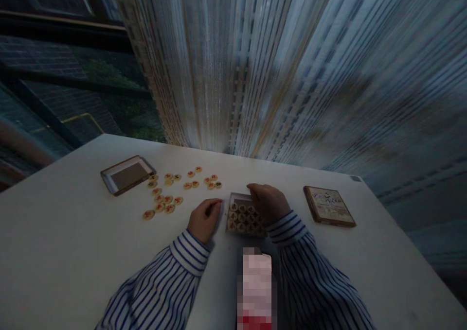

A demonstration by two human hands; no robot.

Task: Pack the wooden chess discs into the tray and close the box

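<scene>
Round wooden Chinese chess pieces (242,217) stand in rows inside a small shallow box (235,196) on the white table. My right hand (270,202) reaches over this box and covers its right part; its fingers are bent and their tips are partly hidden. Just left of the box, my left hand (205,220) rests near the table top, fingers curled together. Whether anything sits inside either hand is hidden. Loose chess pieces (168,199), with red or dark characters, lie scattered beyond and left of my left hand.
An open shallow tray (109,186) lies at the back left, beside the loose pieces. At the right is a flat box with a printed top (330,204). A blurred-out pink object (257,281) lies in front of me. A striped curtain (233,67) hangs behind the table (73,233).
</scene>
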